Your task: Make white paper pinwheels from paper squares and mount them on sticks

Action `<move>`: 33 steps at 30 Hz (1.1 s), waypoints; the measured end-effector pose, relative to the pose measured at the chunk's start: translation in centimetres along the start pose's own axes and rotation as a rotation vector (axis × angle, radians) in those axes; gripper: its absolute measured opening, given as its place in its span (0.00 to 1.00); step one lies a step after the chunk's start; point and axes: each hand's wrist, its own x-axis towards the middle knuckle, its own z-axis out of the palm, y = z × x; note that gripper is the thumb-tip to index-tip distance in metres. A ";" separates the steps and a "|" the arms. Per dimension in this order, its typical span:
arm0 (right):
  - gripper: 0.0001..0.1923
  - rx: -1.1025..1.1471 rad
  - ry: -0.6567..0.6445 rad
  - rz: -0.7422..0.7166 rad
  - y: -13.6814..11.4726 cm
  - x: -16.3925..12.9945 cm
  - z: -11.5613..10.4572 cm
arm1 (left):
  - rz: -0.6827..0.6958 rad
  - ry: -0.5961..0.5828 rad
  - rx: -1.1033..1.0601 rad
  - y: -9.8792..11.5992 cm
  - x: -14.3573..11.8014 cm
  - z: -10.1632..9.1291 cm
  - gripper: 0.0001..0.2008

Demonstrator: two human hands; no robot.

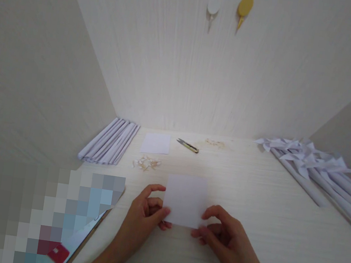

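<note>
A square sheet of white paper (185,200) is held up flat over the table, its near edge toward me. My left hand (150,208) grips its left side, with the thumb on top near the lower left corner and fingers beneath. At the lower right corner, my right hand (218,233) has its thumb and fingers closed around the edge. Beyond the sheet lie short white-and-tan stick pieces (146,162), a stack of square white paper (156,143) and a pair of thread snips (188,145).
Rolled white paper tubes (108,141) lie side by side at the left. Several paper pinwheels on tubes (314,164) are piled at the right. Small tan bits (214,143) lie by the back wall. White (214,4) and yellow (245,6) hooks hang above. A partly pixelated flat object (83,231) is near left.
</note>
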 end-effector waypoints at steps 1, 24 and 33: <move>0.09 0.023 -0.006 -0.004 0.0 0.0 -0.1 | 0.015 0.013 0.015 0.0 0.0 0.0 0.22; 0.24 0.196 0.175 -0.110 -0.4 0.8 -1.1 | 0.021 -0.082 0.072 0.0 0.0 -0.5 0.19; 0.15 0.204 0.099 0.018 -0.5 0.6 0.0 | 0.070 0.077 -0.064 -0.4 -0.4 0.1 0.14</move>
